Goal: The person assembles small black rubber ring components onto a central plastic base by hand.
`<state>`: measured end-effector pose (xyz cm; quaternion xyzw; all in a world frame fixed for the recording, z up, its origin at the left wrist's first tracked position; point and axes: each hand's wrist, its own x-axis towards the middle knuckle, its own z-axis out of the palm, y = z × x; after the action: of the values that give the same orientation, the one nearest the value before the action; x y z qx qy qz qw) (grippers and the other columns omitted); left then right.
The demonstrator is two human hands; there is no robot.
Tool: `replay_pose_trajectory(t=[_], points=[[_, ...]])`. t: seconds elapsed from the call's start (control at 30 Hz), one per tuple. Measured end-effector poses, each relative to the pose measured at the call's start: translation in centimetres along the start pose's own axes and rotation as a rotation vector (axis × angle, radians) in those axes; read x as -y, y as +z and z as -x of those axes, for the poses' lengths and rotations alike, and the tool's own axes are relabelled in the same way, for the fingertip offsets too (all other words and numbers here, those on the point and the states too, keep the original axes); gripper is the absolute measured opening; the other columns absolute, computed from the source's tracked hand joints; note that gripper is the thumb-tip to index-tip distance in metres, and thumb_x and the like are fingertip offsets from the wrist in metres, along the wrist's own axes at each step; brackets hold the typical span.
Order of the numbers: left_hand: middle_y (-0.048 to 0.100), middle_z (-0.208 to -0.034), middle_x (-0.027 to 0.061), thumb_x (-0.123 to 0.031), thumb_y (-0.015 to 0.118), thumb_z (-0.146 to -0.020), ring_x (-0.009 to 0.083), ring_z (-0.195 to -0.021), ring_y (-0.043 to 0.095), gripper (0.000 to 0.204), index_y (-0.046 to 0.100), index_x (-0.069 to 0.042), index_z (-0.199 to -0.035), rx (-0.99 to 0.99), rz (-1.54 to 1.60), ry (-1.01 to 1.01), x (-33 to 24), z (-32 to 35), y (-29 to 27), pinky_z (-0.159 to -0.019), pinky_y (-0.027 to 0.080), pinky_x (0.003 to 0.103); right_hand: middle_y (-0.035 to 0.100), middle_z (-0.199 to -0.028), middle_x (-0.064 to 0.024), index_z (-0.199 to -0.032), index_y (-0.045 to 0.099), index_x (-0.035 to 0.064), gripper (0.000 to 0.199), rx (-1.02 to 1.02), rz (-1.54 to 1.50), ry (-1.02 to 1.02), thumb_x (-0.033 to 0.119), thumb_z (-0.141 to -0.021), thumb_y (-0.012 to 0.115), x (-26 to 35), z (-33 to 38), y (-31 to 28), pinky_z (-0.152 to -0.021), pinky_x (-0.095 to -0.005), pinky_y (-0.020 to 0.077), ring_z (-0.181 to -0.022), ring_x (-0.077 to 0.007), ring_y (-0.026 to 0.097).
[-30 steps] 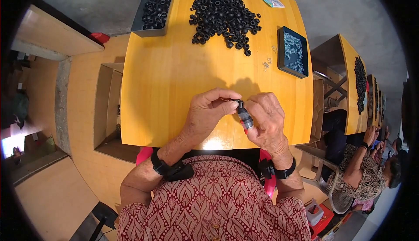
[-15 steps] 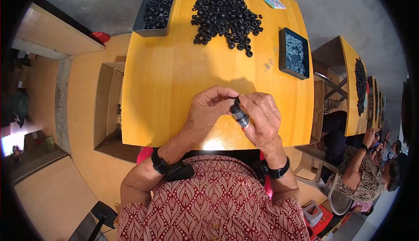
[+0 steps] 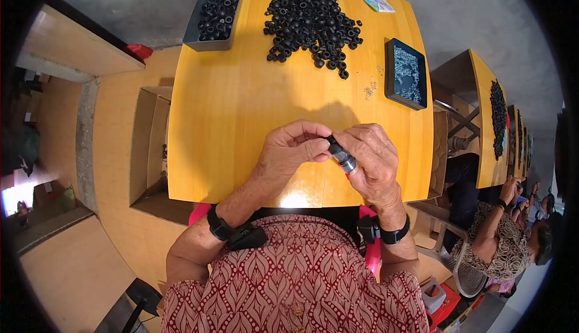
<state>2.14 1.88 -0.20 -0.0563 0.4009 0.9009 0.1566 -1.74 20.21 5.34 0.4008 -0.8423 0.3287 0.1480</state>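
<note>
Tabletop (image 3: 229,104) beneath two busy hands.
Black parts (image 3: 310,22) lie heaped toward its far side, right of a grey bin (image 3: 208,45) and left of a smaller dark tray (image 3: 406,101); above the near half, the right hand (image 3: 375,161) has its fingers wrapped round a dark cylinder (image 3: 346,161), and the left hand (image 3: 283,155) pinches its far-left tip, perhaps a separate piece.

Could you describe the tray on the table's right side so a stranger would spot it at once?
Start at the nearest yellow wooden table and follow its right edge, beyond the right hand. There sits a shallow, dark, rectangular tray. Unlike the grey bin at far left with its black parts, it holds many tiny silvery pieces.
</note>
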Motion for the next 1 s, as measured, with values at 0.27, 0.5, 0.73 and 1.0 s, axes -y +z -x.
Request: replay_pose_trajectory(t=[0.27,0.5,0.73,1.0], points=[[0.069,-0.100,0.0069,-0.005,0.069,-0.091,0.0132,-0.088,0.068,0.018,0.064,-0.002,-0.108,0.087,0.056,-0.004,-0.3,-0.1,-0.4,-0.078,0.058,0.025,0.066,-0.088,-0.0115,-0.099,0.069,-0.0006,0.033,0.022,0.034,-0.075,0.006,-0.068,0.075,0.7,-0.3,-0.8,-0.072,-0.0378,0.0515,-0.080,-0.0279,0.064],[0.069,-0.104,0.0094,-0.001,0.067,-0.091,0.0158,-0.094,0.068,0.024,0.064,0.000,-0.115,0.082,0.031,0.000,-0.4,0.2,0.1,-0.084,0.057,0.026,0.066,-0.085,-0.0124,-0.097,0.069,-0.0005,0.028,-0.012,0.050,-0.052,0.005,-0.070,0.073,0.8,-0.5,-1.5,-0.069,-0.0374,0.0520,-0.076,-0.0279,0.065],[0.068,-0.109,0.0103,0.000,0.067,-0.090,0.0179,-0.101,0.067,0.026,0.064,0.000,-0.116,0.081,0.090,-0.020,-0.6,0.6,0.6,-0.089,0.056,0.027,0.067,-0.084,-0.0114,-0.095,0.069,-0.0010,0.024,-0.085,-0.094,0.087,-0.001,-0.072,0.073,0.7,0.7,-1.1,-0.067,-0.0350,0.0521,-0.074,-0.0271,0.065],[0.068,-0.107,0.0078,0.003,0.070,-0.087,0.0150,-0.097,0.066,0.027,0.065,-0.002,-0.113,0.074,0.030,0.029,-0.1,0.5,0.5,-0.090,0.053,0.028,0.069,-0.085,-0.0105,-0.097,0.069,0.0000,0.021,-0.113,-0.221,0.188,0.004,-0.078,0.074,1.0,1.1,-0.4,-0.067,-0.0335,0.0519,-0.075,-0.0252,0.065]])
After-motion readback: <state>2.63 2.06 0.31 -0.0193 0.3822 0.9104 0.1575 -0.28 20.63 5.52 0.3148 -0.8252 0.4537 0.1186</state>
